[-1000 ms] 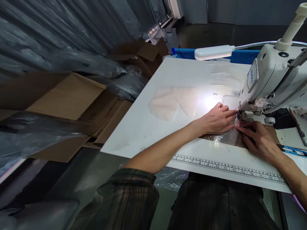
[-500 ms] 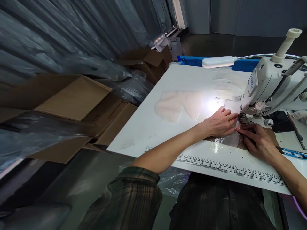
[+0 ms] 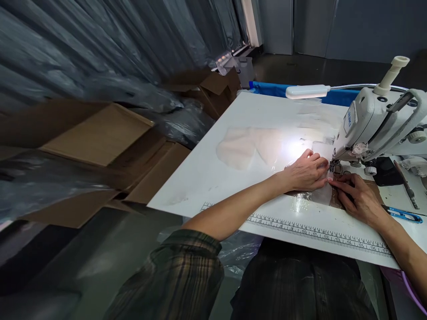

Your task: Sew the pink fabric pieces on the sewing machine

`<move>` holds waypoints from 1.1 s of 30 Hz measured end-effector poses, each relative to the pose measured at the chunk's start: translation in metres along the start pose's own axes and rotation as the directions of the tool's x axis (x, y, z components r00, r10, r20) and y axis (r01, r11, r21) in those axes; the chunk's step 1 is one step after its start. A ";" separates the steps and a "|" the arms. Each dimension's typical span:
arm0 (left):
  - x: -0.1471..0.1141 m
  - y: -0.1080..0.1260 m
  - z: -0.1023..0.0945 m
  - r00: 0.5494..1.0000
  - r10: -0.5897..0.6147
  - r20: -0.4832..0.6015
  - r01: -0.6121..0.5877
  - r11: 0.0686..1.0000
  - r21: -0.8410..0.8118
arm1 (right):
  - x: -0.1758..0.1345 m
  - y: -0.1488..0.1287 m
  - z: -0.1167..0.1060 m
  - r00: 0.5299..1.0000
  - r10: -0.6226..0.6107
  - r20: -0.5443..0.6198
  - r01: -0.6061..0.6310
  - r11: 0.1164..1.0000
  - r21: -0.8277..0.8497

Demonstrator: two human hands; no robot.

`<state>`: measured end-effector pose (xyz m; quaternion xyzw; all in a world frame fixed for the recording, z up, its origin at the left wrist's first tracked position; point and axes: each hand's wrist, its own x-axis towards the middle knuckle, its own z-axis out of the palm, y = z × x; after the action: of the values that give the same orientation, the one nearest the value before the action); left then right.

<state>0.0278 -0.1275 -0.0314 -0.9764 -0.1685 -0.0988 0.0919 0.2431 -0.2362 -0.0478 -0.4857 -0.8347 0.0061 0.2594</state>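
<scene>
At the needle area of a white sewing machine (image 3: pixel 362 113), both hands meet on a strip of sheer white fabric (image 3: pixel 323 195). My left hand (image 3: pixel 307 172) presses on it from the left, fingers bent and close together beside the presser foot (image 3: pixel 332 166). Thumb and forefinger of my right hand (image 3: pixel 358 198) pinch the near edge of the fabric, just in front of the foot. Under the hands the machine bed looks brown and shiny. The exact grip of the left fingertips is partly hidden.
Pale sheer fabric pieces (image 3: pixel 235 149) lie on the white table (image 3: pixel 200 178), which has a printed ruler along its front edge. Blue thread snips (image 3: pixel 404 215) and a black flat object (image 3: pixel 388 171) sit at the right. A lamp (image 3: pixel 307 92) hangs above; open cardboard boxes (image 3: pixel 98 133) stand left.
The view has shifted slightly, so the machine sits a little lower and further left in the picture. Both hands stay at nearly the same place on the fabric.
</scene>
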 end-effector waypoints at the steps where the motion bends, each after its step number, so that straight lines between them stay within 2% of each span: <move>1: 0.000 0.000 0.000 1.000 -0.004 -0.002 0.004 1.000 -0.003 | 0.000 0.000 -0.001 1.000 0.001 0.006 -0.001 1.000 0.000; 6: 0.001 0.001 0.006 0.996 -0.036 -0.082 0.034 0.999 -0.017 | 0.001 -0.002 -0.003 0.999 0.031 0.032 -0.031 0.999 0.009; 9: 0.003 0.001 0.011 0.992 0.049 -0.112 -0.059 0.994 -0.091 | 0.002 -0.001 0.000 0.997 0.065 0.050 -0.065 0.998 -0.002; 11: 0.002 0.000 0.012 0.987 0.117 -0.109 -0.132 0.981 -0.144 | 0.002 0.001 0.002 0.996 0.072 0.049 -0.071 0.997 -0.020; 14: -0.001 -0.003 0.009 0.984 0.151 -0.095 -0.165 0.971 -0.170 | 0.002 0.001 0.002 0.997 0.059 0.050 -0.057 0.997 -0.048; 18: -0.005 -0.005 0.002 0.983 0.169 -0.067 -0.178 0.971 -0.162 | 0.002 -0.002 -0.004 0.997 0.014 0.075 -0.011 0.999 -0.037; 22: -0.004 -0.005 0.000 0.990 0.141 -0.008 -0.141 0.978 -0.154 | 0.002 -0.003 -0.005 0.997 0.023 0.067 -0.021 0.999 -0.028; 27: -0.001 0.000 0.000 0.992 0.120 -0.050 -0.126 0.978 -0.164 | 0.004 0.002 0.004 0.997 0.055 0.051 -0.050 0.994 -0.100; 33: -0.001 0.006 -0.003 0.975 0.217 -0.052 -0.223 0.953 -0.203 | 0.007 0.001 0.006 0.998 0.056 0.033 -0.050 0.986 -0.162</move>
<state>0.0284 -0.1339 -0.0297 -0.9918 -0.0462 -0.1191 0.0022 0.2386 -0.2281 -0.0506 -0.5269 -0.8240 -0.0454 0.2034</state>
